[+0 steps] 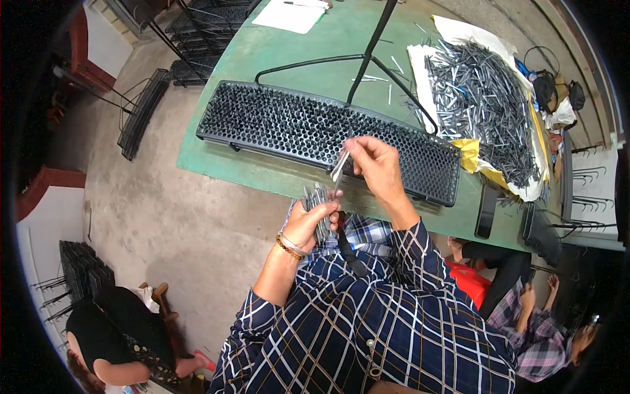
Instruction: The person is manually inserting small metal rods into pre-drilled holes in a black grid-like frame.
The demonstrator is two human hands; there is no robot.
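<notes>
Dark blue checked shirt (pixel 387 322), the wearer's own, fills the bottom centre of the frame. Beyond it, a green table (pixel 226 69) curves across the top. On the table, left of centre to right, lies a long black rack (pixel 262 148) with close rows of dark round openings or pegs (which of these is hard to tell). At upper right, slim grey pieces are heaped (pixel 485 98) on a white and yellow sheet (pixel 420 72).

Just below the rack, at the centre, the left hand (pixel 306 222) is closed around an upright bundle of grey pieces (pixel 317 197). Above and right of it, the right hand (pixel 380 169) pinches a thin silvery piece (pixel 340 165) between thumb and fingers.

Each piece looks light, stiff and smooth, probably metal and apt to slide against its neighbours; a pinch near one end should suit a single piece, a full wrap the bundle.

Fingers hide the bundle's middle, the pinched piece may be more than one, and the rack's rod frame (pixel 377 33) is cut off at the top edge.
</notes>
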